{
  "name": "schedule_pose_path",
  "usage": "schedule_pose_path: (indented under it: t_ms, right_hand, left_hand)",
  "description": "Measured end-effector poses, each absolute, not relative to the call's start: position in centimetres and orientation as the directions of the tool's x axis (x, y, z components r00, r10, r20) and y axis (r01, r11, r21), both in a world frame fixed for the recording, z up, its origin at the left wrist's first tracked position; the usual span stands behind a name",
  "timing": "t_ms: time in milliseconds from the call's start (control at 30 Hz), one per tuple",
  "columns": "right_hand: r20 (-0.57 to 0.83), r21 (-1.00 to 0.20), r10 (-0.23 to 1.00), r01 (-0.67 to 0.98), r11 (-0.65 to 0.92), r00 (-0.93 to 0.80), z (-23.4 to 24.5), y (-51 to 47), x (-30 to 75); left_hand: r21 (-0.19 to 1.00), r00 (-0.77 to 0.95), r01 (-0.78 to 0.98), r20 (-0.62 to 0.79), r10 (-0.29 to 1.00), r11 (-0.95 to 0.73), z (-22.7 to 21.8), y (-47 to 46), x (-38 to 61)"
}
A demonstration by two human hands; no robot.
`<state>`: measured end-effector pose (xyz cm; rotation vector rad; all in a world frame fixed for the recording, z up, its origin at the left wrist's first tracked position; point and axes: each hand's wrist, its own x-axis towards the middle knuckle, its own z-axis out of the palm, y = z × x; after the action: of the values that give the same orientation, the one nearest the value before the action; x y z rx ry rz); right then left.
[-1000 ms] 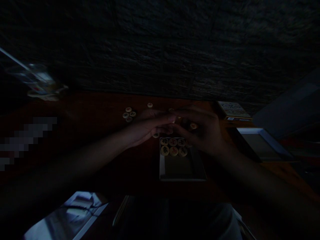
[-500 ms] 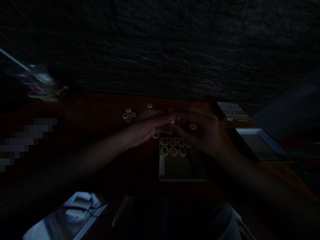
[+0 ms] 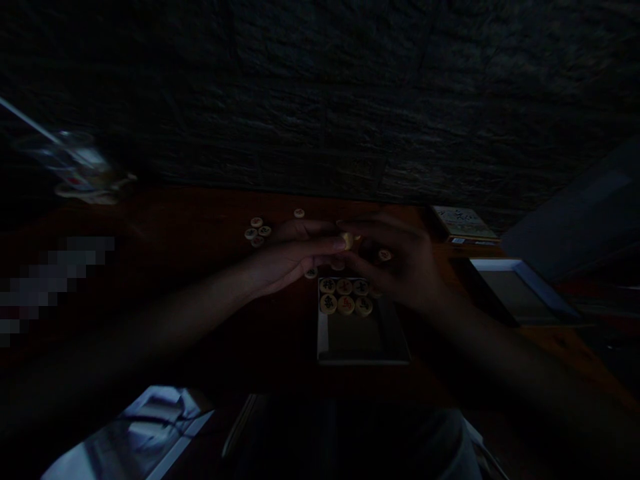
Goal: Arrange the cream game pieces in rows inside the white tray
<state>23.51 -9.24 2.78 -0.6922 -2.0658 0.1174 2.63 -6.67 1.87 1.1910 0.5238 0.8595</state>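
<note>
Over the table my two hands meet, and a pale round xiangqi piece [image 3: 347, 241] is at their fingertips. My left hand [image 3: 300, 252] pinches it, thumb on top. My right hand [image 3: 400, 257] curls in from the other side, its fingers and thumb closed about the same piece; the exact contact is dark. Below them lies a shallow box tray [image 3: 363, 333] with two rows of xiangqi pieces, black and red characters up. One loose piece [image 3: 384, 255] sits under my right hand, another [image 3: 311, 273] beneath my left.
Several pieces [image 3: 257, 232] cluster left of my hands, with a single piece [image 3: 299, 213] behind. At the right are a printed box [image 3: 464, 223] and an open box lid [image 3: 525, 293]. A plastic cup with a straw [image 3: 83, 167] stands far left, before the dark stone wall [image 3: 320, 120].
The piece at my fingertips has turned and shows more of its pale surface. My hands have barely shifted; the pieces in the tray stay the same.
</note>
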Motion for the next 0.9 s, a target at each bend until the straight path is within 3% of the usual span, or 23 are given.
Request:
schedule_pose_path:
  t_ms: [233, 467, 767, 900]
  right_hand:
    - [0.770, -0.273, 0.469, 0.440, 0.855, -0.432, 3.02, -9.47, 23.49]
    - [0.771, -0.282, 0.464, 0.420, 0.863, -0.436, 2.96, -9.34, 23.52]
    - [0.662, -0.578, 0.704, 0.423, 0.698, -0.257, 2.31, -9.07, 23.31]
    - [0.581, -0.725, 0.796, 0.337, 0.601, -0.170, 2.25, -9.03, 22.87]
  left_hand:
    - [0.944, 0.555, -0.314, 0.098, 0.826, 0.099, 1.77, -6.65, 2.72]
    - [0.949, 0.552, -0.307, 0.115, 0.826, 0.072, 1.81, -6.67, 2.83]
    - [0.969, 0.372, -0.211, 0.199, 0.907, -0.126, 1.85, -6.92, 2.86]
    - [0.956, 0.342, -0.128, 0.293, 0.893, -0.265, 2.04, -7.33, 2.90]
